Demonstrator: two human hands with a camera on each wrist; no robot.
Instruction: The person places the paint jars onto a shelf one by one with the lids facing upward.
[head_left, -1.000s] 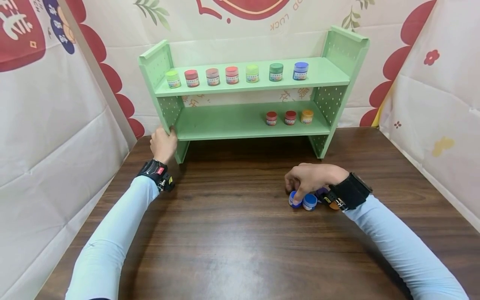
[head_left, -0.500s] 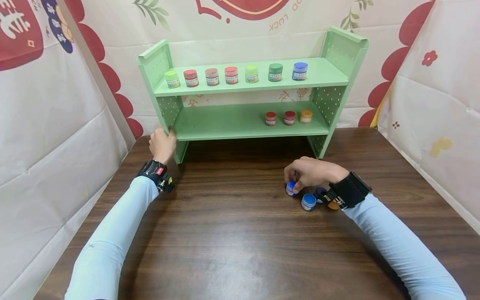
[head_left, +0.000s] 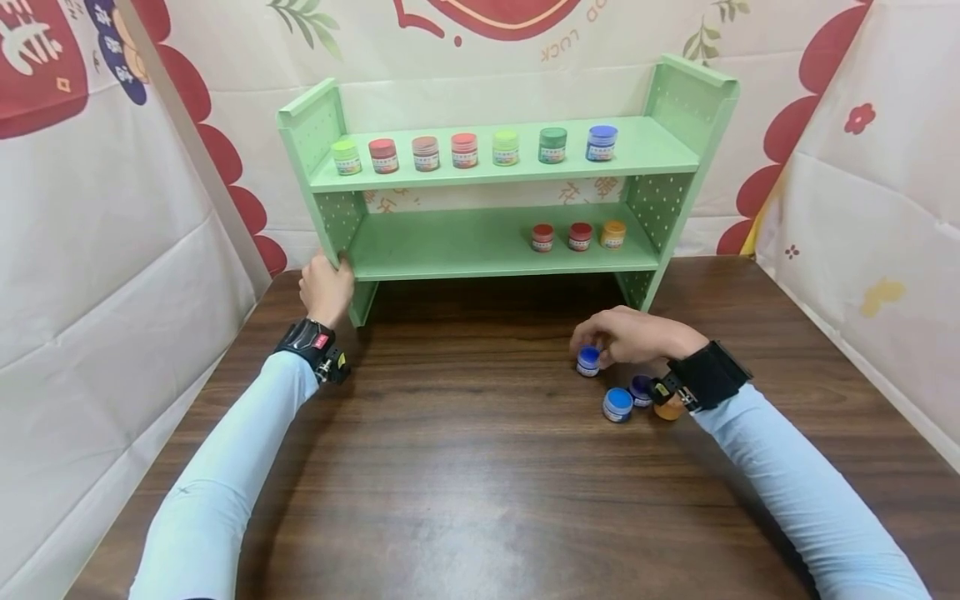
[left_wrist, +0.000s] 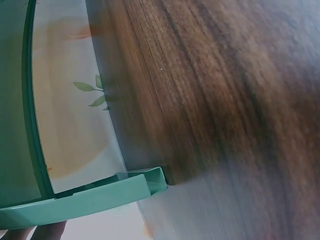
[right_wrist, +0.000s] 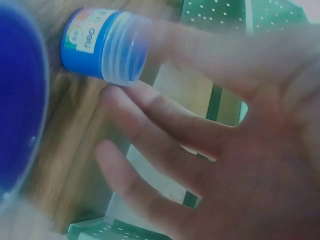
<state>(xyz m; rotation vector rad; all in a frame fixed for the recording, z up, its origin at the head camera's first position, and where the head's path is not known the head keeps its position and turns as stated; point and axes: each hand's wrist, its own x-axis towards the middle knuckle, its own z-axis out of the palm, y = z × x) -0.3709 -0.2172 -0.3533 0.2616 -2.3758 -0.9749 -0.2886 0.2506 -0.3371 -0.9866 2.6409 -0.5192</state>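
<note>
My left hand (head_left: pixel 327 288) grips the lower left side panel of the green two-tier shelf (head_left: pixel 495 267); its fingertips show under the panel edge in the left wrist view. Over the right part of the table my right hand (head_left: pixel 626 335) pinches a small blue paint jar (right_wrist: pixel 90 42) by its clear-rimmed lid, between thumb and fingers, label facing out. Another blue jar (head_left: pixel 618 404), a purple jar (head_left: pixel 641 389) and an orange jar (head_left: pixel 670 407) stand close by, the orange one partly covered by the wrist strap.
Several paint jars line the upper board, from a light green jar (head_left: pixel 346 157) to a blue-lidded jar (head_left: pixel 602 142). Two red jars and a yellow jar (head_left: pixel 613 234) stand at the right of the lower board. Printed cloth (head_left: pixel 495 96) hangs behind the brown wooden table (head_left: pixel 450 467).
My right hand has moved the small blue jar away from the group of jars, a little toward the shelf. The left hand has stayed on the side panel.
</note>
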